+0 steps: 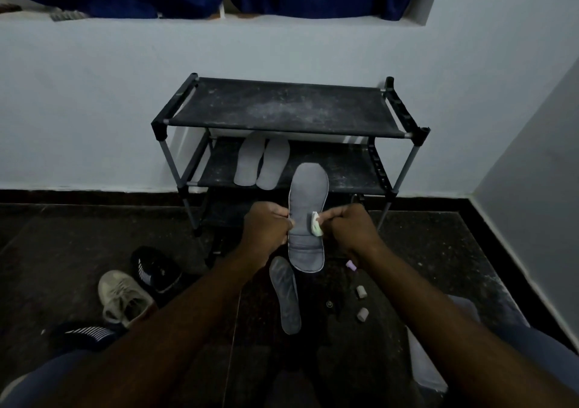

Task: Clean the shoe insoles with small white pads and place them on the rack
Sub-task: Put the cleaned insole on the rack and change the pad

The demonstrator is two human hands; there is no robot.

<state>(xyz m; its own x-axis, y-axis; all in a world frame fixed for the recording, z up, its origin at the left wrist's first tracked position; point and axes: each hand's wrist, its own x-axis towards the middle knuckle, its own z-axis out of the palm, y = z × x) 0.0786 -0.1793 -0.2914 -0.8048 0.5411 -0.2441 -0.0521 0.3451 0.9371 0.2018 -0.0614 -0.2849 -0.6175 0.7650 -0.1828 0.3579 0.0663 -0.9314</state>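
Note:
My left hand (266, 229) grips the left edge of a grey insole (307, 194), held upright in front of the black shoe rack (282, 106). My right hand (351, 227) pinches a small white pad (315, 223) against the insole's right side. Two pale grey insoles (261, 164) lie side by side on the rack's middle shelf. A darker insole (286, 295) lies on the floor below my hands.
A grey sneaker (123, 296) and a black striped shoe (155, 268) sit on the floor at left, another striped shoe (84, 334) nearer me. Small caps (362, 302) lie on the floor at right. The rack stands against a white wall.

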